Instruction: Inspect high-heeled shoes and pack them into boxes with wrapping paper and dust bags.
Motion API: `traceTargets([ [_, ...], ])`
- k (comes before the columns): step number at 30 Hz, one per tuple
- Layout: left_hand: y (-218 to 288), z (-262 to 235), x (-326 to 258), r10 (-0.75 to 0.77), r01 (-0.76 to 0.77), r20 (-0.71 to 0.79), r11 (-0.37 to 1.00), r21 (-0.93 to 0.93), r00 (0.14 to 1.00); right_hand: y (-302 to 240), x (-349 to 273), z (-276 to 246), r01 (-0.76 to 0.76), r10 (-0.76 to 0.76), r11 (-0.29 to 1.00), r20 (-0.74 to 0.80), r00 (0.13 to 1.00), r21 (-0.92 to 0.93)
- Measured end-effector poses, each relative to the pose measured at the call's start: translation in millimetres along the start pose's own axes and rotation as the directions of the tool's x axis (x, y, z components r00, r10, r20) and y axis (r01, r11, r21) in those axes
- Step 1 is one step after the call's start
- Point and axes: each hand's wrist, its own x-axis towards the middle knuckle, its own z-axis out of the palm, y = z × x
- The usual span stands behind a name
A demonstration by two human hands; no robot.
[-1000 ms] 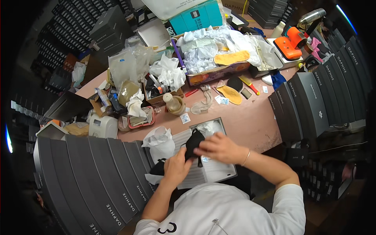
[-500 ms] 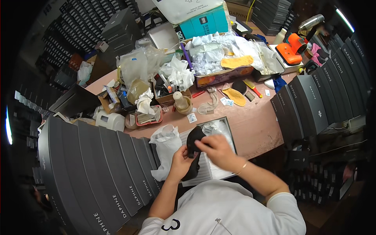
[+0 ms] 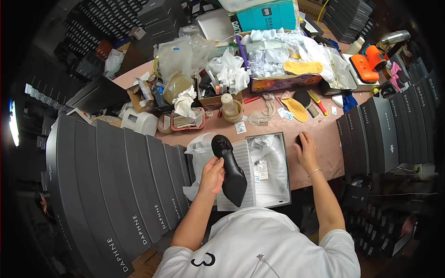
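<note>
Over pink table (image 3: 320,134), left hand (image 3: 212,177) grips black shoe (image 3: 230,171); right hand (image 3: 306,151) rests flat.

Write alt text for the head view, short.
Seen from above, a person's left hand holds a black high-heeled shoe over an open shoe box lined with white paper, while the right hand rests on a small dark thing on the cluttered pink table. Dark shoe boxes stand stacked on both sides.

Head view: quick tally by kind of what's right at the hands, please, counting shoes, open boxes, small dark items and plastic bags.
Black shoe, held in the left hand: 1
Open shoe box lined with white paper: 1
Small dark item under the right hand: 1
White plastic bag beside the box: 1
Total: 4
</note>
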Motion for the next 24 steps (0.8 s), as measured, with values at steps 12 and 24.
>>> traceTargets([
  [12, -57, 19, -13, 0.318, -0.397, 0.238, 0.704, 0.589, 0.918, -72, -42, 4, 0.066, -0.069, 0.982, 0.005, 0.998, 0.179],
  [24, -178, 36, 30, 0.254, -0.266, 0.148, 0.536, 0.801, 0.956, -87, -39, -59, -0.212, 0.278, 0.723, 0.005, 0.961, 0.658],
])
